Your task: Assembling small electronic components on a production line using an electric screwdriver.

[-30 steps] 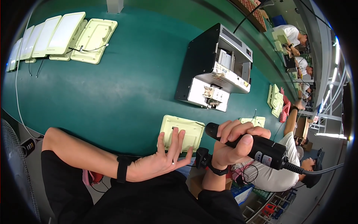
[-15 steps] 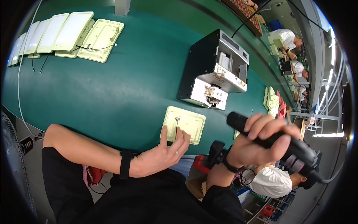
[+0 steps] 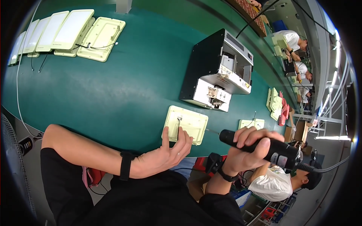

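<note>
— Where is the left hand (image 3: 166, 156)?

— At the near edge of the green table (image 3: 113, 90), fingers spread open and resting on the near side of a pale cream panel (image 3: 185, 123) (a flat, rounded-corner tray with a short dark wire on it). It grips nothing.

— And the right hand (image 3: 245, 150)?

— Closed around a black electric screwdriver (image 3: 264, 147), held roughly level, its thin bit pointing at the panel's right edge, just beside it. A cable trails off from its back end.

— What lies beyond?

— A black and white box-shaped machine (image 3: 220, 71) stands just behind the panel. More cream panels (image 3: 71, 32) are stacked at the far left, well apart.
</note>
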`<state>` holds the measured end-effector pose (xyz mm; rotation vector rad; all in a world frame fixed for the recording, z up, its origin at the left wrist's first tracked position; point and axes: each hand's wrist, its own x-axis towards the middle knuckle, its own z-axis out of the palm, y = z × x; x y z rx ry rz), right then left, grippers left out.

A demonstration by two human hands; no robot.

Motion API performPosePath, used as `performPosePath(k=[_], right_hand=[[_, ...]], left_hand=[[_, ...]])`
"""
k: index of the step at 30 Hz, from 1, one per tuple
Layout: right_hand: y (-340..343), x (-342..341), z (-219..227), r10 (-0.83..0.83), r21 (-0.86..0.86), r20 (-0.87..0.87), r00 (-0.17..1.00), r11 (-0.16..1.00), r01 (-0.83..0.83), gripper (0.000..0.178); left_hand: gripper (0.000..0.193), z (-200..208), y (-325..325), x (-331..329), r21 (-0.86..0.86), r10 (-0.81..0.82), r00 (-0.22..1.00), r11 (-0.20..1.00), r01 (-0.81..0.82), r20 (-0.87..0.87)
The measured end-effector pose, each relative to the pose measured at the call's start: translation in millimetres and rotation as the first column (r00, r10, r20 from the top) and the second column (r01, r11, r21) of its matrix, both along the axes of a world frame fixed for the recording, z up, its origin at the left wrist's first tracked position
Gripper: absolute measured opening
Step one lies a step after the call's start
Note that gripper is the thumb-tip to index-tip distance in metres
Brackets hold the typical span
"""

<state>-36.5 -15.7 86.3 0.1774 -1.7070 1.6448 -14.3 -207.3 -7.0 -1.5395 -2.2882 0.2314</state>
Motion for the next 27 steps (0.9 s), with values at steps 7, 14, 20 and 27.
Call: performPosePath(k=[7,14,20,27], right_hand=[[12,16,-13,-0.073,-0.017,0.059,0.996,0.997,0.075,0.031],[11,12,-24,-0.039,0.010,0.062,0.997,0.999,0.038,0.024],[14,13,-32,-0.035,-0.008,0.046,0.998,0.999,0.035,0.020],[12,9,-27,0.013,0.010,0.053,0.999,1.000,-0.014,0.016]], left_hand=[[0.055,-1,3,2,-0.020,0.015,1.000,1.000,-0.015,-0.019],[0.056,3,5,2,-0.013,0.018,1.000,1.000,-0.018,0.018],[0.055,-1,7,3,-0.008,0.040,0.999,0.999,-0.041,-0.021],[0.050,-5,5,6,0.053,0.041,0.999,0.998,-0.041,0.002]])
